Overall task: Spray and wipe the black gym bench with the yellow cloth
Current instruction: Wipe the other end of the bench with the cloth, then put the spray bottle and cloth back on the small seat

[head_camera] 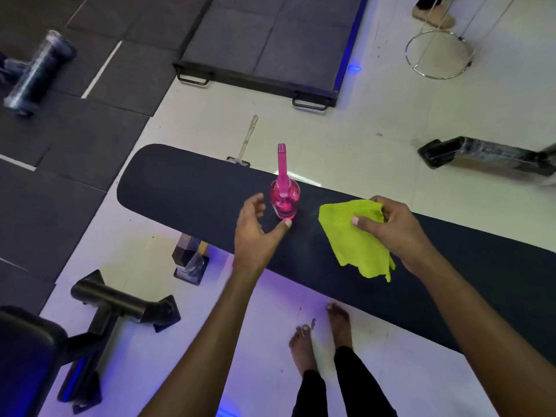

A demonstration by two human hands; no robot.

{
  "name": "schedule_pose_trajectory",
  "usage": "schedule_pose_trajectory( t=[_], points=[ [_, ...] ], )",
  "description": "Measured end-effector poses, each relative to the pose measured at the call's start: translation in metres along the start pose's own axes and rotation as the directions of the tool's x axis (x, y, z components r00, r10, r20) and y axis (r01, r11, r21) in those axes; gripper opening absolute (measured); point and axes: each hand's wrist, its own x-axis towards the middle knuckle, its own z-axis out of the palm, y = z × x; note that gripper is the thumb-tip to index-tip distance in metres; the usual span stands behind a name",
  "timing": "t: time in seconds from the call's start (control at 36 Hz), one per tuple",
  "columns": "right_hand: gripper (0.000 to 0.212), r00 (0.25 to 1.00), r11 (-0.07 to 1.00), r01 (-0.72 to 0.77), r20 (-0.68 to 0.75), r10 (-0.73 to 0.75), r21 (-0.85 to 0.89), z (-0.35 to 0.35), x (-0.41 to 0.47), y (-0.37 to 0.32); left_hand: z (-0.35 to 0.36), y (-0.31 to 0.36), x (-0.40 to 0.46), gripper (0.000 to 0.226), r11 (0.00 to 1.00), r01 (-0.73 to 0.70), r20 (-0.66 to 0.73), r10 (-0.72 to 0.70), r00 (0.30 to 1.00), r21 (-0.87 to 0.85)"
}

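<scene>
Pink spray bottle (pixel 284 200) upright on the black counter (pixel 186 188), between spread fingers of the left hand (pixel 255 233), thumb tip at its base. Yellow cloth (pixel 356 239) pinched by right hand (pixel 391 224), hanging over the counter.

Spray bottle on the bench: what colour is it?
Pink, translucent; the spray bottle shows clearly in the head view.

The long black counter (pixel 186 188) has a soft flat top and a round end, and it runs from the far left to the near right. A pink spray bottle (pixel 284 200) stands up straight on it, with its pink nozzle pointing away. The yellow cloth (pixel 356 239) is thin and crumpled, and it hangs down over the counter, just right of the bottle.
</scene>
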Motion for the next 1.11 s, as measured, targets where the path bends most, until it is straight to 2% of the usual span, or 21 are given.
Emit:
schedule_pose_trajectory(
  t=[0.08, 0.19, 0.25, 0.33, 0.44, 0.5, 0.81, 0.97, 1.11],
  points=[
    [0.014, 1.000, 0.999, -0.007, 0.015, 0.007, 0.034, 0.003, 0.015, 0.000, -0.001, 0.007, 0.024, 0.108, 0.994, -0.099, 0.077, 0.095, 0.993, 0.049],
    [0.014, 0.999, 0.994, -0.036, 0.028, 0.033, 0.104, 0.006, 0.030, 0.000, 0.009, 0.024, 0.055, 0.120, 0.973, -0.227, 0.108, 0.221, 0.969, 0.046],
    [0.015, 0.998, 0.990, -0.052, 0.029, 0.048, 0.134, 0.007, 0.035, 0.000, 0.017, 0.032, 0.064, 0.113, 0.955, -0.298, 0.097, 0.296, 0.950, 0.010],
    [0.016, 0.997, 0.985, -0.068, 0.036, 0.063, 0.160, 0.006, 0.043, 0.000, 0.029, 0.042, 0.072, 0.086, 0.929, -0.369, 0.039, 0.370, 0.928, -0.025],
    [0.013, 0.996, 0.985, -0.072, 0.061, 0.063, 0.158, 0.003, 0.050, -0.007, 0.039, 0.051, 0.072, 0.044, 0.933, -0.360, -0.036, 0.359, 0.933, -0.022],
    [0.014, 0.997, 0.986, -0.057, 0.066, 0.047, 0.154, 0.002, 0.052, -0.015, 0.040, 0.055, 0.068, 0.034, 0.945, -0.325, -0.043, 0.324, 0.945, -0.031],
    [0.012, 0.981, 0.989, 0.099, 0.155, -0.116, 0.113, 0.012, 0.023, -0.118, -0.042, 0.112, 0.010, 0.028, 0.954, -0.281, -0.137, 0.266, 0.954, -0.102],
    [0.012, 0.932, 0.970, 0.235, 0.266, -0.245, 0.066, 0.034, -0.015, -0.192, -0.124, 0.159, -0.042, 0.031, 0.940, -0.288, -0.254, 0.239, 0.937, -0.180],
    [0.007, 0.885, 0.956, 0.291, 0.366, -0.288, 0.049, 0.067, -0.047, -0.244, -0.194, 0.183, -0.080, 0.031, 0.944, -0.280, -0.338, 0.209, 0.918, -0.175]
  ],
)
